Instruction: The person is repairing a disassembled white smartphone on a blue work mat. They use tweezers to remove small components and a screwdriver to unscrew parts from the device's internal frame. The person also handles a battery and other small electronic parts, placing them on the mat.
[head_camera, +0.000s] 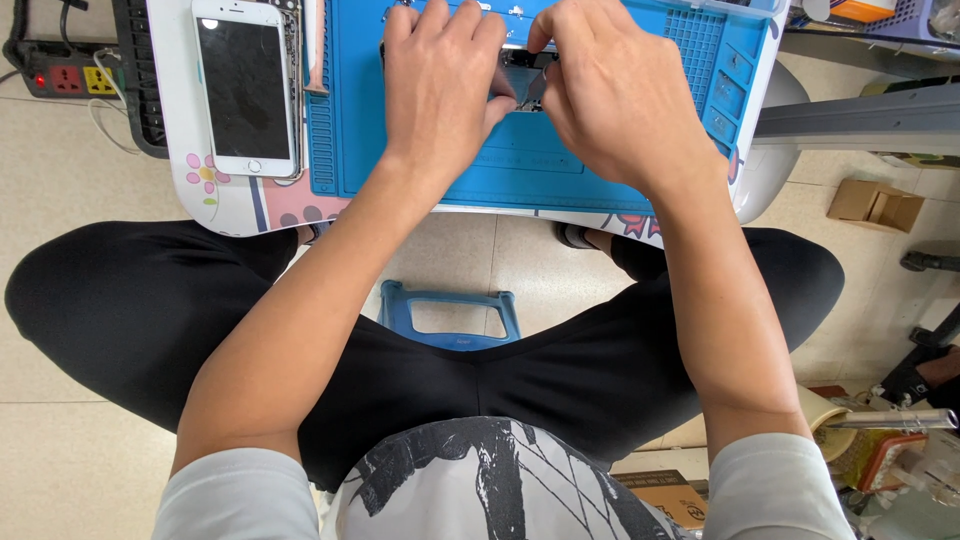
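My left hand (440, 85) and my right hand (610, 95) meet over a blue work mat (520, 165) on a small white table. Between the fingertips sits a small dark part (524, 78), mostly covered by both hands. My left hand's fingers press down beside it. My right hand's thumb and forefinger pinch at its top edge; whether they hold a tool is hidden. A white smartphone (246, 88) with a dark screen lies face up on the table to the left of the mat.
A power strip (62, 78) lies on the floor at the top left. A blue stool (448, 315) stands between my knees under the table. A cardboard box (875, 205) sits on the floor at the right, with clutter at the lower right.
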